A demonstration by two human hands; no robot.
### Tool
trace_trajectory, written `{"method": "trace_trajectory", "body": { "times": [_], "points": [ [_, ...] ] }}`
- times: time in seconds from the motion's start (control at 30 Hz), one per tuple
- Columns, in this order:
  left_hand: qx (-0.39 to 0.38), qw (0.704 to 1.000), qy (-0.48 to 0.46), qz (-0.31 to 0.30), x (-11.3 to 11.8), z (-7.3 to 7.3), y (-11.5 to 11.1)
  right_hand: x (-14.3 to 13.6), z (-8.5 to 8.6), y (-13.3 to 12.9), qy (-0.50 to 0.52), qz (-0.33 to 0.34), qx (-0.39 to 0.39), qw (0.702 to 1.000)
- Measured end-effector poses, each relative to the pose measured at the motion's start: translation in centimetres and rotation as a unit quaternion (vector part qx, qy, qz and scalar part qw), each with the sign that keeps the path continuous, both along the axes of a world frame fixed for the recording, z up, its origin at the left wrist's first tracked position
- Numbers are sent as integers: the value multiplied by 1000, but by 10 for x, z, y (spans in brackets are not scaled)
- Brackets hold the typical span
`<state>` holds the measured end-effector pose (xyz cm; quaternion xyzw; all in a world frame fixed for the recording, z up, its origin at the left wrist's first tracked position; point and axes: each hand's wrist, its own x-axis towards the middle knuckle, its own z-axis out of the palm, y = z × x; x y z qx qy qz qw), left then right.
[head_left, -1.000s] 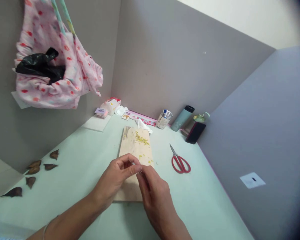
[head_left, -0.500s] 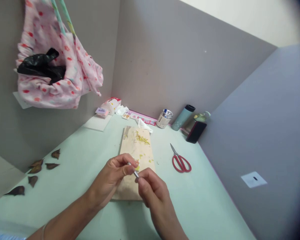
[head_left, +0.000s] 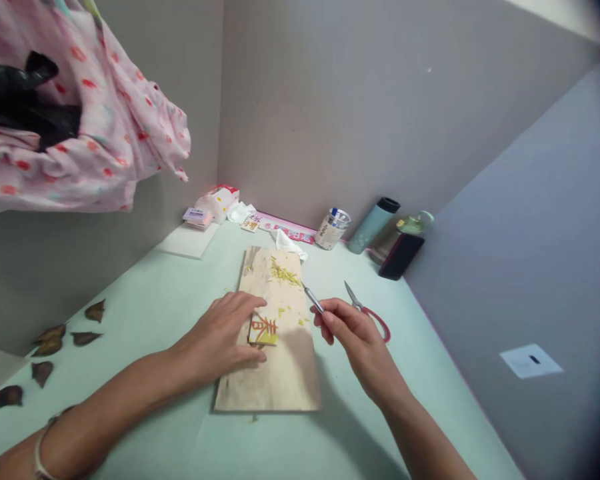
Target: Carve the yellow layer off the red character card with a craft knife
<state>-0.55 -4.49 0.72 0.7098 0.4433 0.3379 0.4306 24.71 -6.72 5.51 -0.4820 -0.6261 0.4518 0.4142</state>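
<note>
A small square block (head_left: pixel 264 329), yellow with an orange-brown carved character, lies on the wooden board (head_left: pixel 265 387). Around its left side my left hand (head_left: pixel 227 330) is spread, thumb below and fingers above; I cannot tell if it touches the block. My right hand (head_left: pixel 347 323) pinches a slim silver carving tool (head_left: pixel 313 299) to the right of the board, its tip pointing up and left. Yellow shavings (head_left: pixel 286 273) are heaped on the far part of the board, with loose bits scattered nearer the block.
Red-handled scissors (head_left: pixel 367 312) lie beyond my right hand, partly hidden by it. At the back stand a can (head_left: pixel 333 229), a teal flask (head_left: pixel 374 225) and a leaning phone (head_left: pixel 401 256). Brown dried pods (head_left: pixel 86 338) lie at left, below a hanging pink cloth bag (head_left: pixel 110 133).
My hands have moved apart. The left has come off the carving tool and opened beside the block; the right has carried the tool right and away from me. The view has shifted slightly.
</note>
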Motion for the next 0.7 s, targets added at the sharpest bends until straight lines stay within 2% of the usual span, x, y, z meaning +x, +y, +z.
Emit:
{"method": "trace_trajectory", "body": {
  "times": [0.13, 0.3, 0.4, 0.57, 0.7],
  "points": [
    [54, 995, 80, -31, 7, -5, 13, 10, -14, 15, -98, 39, 26, 994],
    [61, 988, 124, -74, 6, -5, 30, 14, -33, 25, -186, 117, 89, 971],
    [53, 986, 128, -94, 3, -9, 35, 18, -39, 26, -258, 155, 177, 937],
    [46, 987, 117, -95, -2, -22, 35, 26, -45, 24, -357, 167, 287, 873],
    [27, 990, 111, -88, -2, -28, 35, 26, -49, 26, -379, 152, 317, 856]
  ]
}}
